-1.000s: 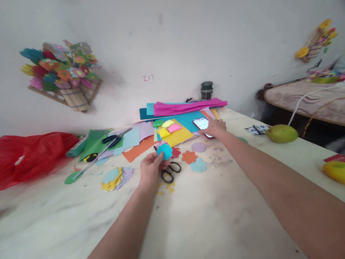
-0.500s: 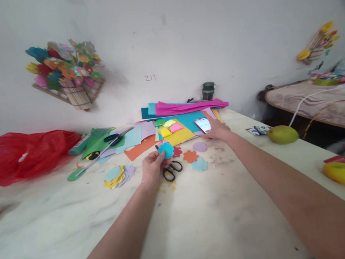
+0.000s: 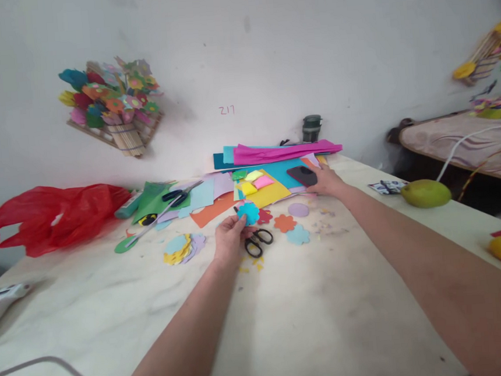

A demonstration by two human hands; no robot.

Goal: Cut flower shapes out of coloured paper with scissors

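Beyond the fingers point(image 3: 238, 224), a wall point(image 3: 261, 64) is rising behind a marbled table point(image 3: 323, 316) and sheets point(image 3: 273, 195); left hand point(image 3: 228, 237) is pinching a blue flower point(image 3: 249, 212), right hand point(image 3: 331, 182) touching a phone point(image 3: 302, 176), grip unclear.

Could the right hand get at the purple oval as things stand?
Probably yes: the purple oval lies uncovered near the right hand, with nothing upright between them. That hand is at the phone, which it might have to leave first.
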